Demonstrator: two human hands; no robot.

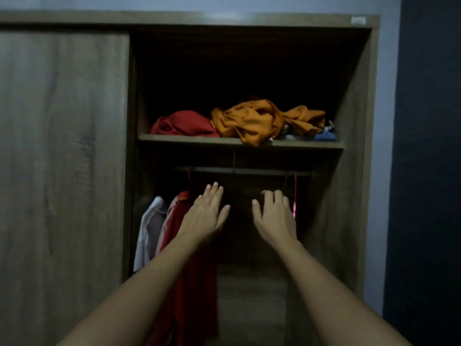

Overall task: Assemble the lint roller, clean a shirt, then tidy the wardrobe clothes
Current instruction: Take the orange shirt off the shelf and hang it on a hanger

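left grip (pixel 207 216), fingers straight, in front of the hanging red shirt (pixel 192 275); right grip (pixel 274 218) loosely curled, empty, below the wardrobe shelf (pixel 189 138).

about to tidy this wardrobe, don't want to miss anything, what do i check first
1. Left hand and right hand empty: ok.
2. Brown wooden sliding door clear of the opening: ok.
3. Crumpled orange garment folded on the wooden shelf: not ok, it overhangs the edge.
4. Crumpled red garment beside it folded: not ok.
5. Hanging red garment and white shirt straight on the dark rail: cannot tell, too dim.
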